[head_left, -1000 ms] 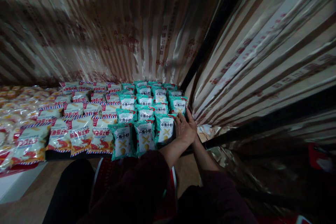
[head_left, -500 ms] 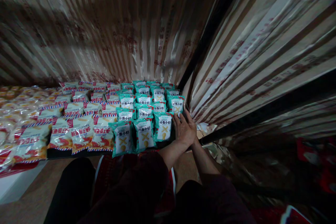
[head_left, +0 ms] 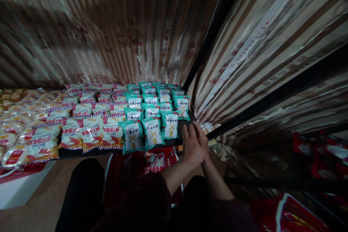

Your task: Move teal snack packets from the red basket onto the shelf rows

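Observation:
Beside the right end of the dark shelf (head_left: 184,130), my left hand (head_left: 193,147) has its fingers stretched out and no packet in it. Just behind and to the right, partly covered by it, my right hand (head_left: 202,137) also shows extended fingers and holds nothing visible. The two hands touch or overlap. Nearest to them is the front-right green and white packet (head_left: 170,126), a small gap from the left fingers. Several more green packets (head_left: 132,137) stand in rows, with red, white and blue striped packets (head_left: 91,133) to their left.
Clear-wrapped round snacks (head_left: 16,130) fill the shelf's left part. Striped plastic-covered fabric (head_left: 108,25) hangs behind. A dark bar (head_left: 244,116) slants across the right. Below the shelf is a red basket (head_left: 171,156) holding a packet; red bags (head_left: 290,214) lie at lower right.
My hands have come slightly back from the front-right green packet, leaving a gap. The view has shifted a little, and more of the red basket under the shelf shows.

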Motion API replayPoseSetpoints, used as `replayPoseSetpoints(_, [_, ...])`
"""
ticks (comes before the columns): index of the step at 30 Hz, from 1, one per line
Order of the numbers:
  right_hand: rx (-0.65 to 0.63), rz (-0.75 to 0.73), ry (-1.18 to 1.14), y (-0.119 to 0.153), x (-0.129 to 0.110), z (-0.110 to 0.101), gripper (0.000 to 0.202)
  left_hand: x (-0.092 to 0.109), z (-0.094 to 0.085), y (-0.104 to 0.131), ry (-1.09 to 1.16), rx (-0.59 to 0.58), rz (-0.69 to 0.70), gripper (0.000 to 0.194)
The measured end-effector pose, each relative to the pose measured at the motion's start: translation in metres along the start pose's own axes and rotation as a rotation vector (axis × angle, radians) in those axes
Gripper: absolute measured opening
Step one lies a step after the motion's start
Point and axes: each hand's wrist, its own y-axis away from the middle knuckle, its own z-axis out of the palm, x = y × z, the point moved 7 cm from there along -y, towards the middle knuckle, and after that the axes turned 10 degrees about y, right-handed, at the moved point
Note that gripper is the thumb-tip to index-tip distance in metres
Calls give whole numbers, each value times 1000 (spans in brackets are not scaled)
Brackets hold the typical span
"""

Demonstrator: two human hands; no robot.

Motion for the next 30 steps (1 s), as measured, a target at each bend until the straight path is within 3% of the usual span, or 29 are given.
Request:
replayPoseSetpoints(6, [24, 52, 5, 48, -26, -4, 49, -9, -15, 47, 59, -98, -59, 66])
replayPoseSetpoints(12, [-2, 70, 1, 99, -49, 15, 49, -28, -40, 90, 87, -182, -28, 67])
replayPoseSetpoints(15, [-59, 119, -53, 130, -46, 40, 46, -48, -55, 110, 63, -213, -89, 69])
replayPoseSetpoints(18, [-115, 172, -71, 157, -40, 69, 44, -80, -69, 126, 15, -211, -176, 69])
replayPoseSetpoints(24, [-510, 294, 129, 198, -39, 141, 40, -159, -100, 142, -191, -144, -416, 49])
replayPoseSetpoints(30, [-717, 296, 199, 219, -48, 182, 35, -200, -136, 146, -262, -95, -470, 34])
